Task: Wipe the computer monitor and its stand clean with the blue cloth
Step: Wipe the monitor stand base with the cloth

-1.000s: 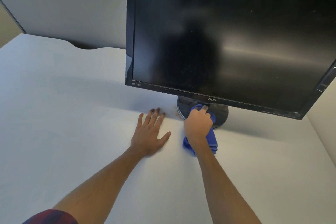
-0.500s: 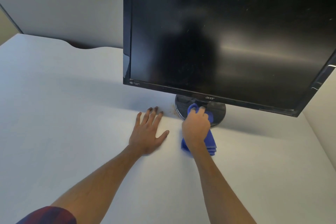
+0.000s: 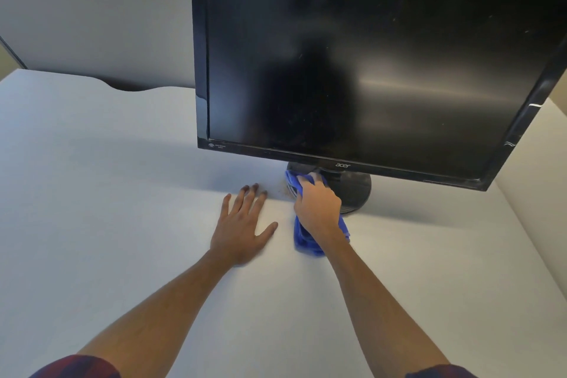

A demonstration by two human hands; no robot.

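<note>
Bright even light, glare streak on monitor, wide-angle edge bending

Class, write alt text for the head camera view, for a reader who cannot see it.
A person's right hand presses a blue cloth onto the round black stand of a dark, switched-off monitor. The left hand lies flat, fingers spread, on the white desk beside it.

An office cubicle workstation.

A black flat-panel computer monitor with a glossy bezel fills the upper right of the frame, standing on a round black base at the centre. It sits on a plain white laminate desk that spans the lower frame, with a curved cable cut-out in its back edge at the upper left. Behind that, a grey fabric partition panel with a pale metal top rail closes the space.
</note>
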